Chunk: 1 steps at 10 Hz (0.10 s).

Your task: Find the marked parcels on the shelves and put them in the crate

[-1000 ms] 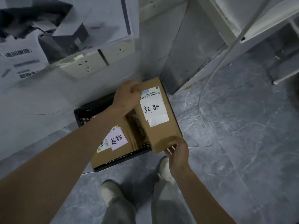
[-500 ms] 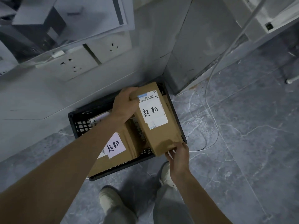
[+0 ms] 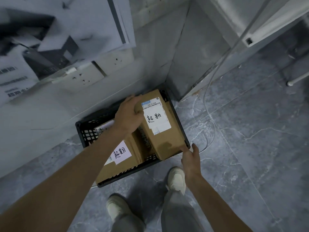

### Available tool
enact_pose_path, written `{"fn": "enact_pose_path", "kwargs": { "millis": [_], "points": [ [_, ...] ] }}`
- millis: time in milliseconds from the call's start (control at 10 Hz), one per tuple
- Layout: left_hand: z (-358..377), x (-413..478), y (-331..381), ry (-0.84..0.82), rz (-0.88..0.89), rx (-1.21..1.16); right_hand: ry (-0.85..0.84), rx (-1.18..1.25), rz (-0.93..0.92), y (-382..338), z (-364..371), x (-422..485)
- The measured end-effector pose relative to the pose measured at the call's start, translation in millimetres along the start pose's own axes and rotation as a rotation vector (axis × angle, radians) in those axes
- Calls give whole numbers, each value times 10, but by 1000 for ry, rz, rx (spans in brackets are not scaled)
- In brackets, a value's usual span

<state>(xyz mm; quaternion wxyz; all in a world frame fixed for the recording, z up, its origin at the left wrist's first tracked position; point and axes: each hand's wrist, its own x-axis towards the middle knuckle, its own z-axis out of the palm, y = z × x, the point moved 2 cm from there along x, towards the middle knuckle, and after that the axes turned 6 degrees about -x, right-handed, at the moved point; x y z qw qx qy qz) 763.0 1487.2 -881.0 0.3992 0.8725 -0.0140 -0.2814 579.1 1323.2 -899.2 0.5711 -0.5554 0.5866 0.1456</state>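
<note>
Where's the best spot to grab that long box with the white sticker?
Probably its two short ends, from above: the long box lies in the crate, whose wall runs along one long side, and another box lies beside the other.

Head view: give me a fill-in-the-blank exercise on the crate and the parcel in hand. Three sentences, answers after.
The crate is coloured ____. It stands on the grey ____, against the wall. The left hand grips the far end of a parcel, the right hand by its near corner; its handwritten label is ____.
Missing words: black; floor; white.
</note>
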Motion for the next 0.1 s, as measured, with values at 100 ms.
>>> {"fn": "enact_pose_path", "kwargs": {
  "millis": [100],
  "points": [
    [-220, -252, 193, 62, 134, 73, -3, -203, -136, -280, -80, -331]
  ]
}}
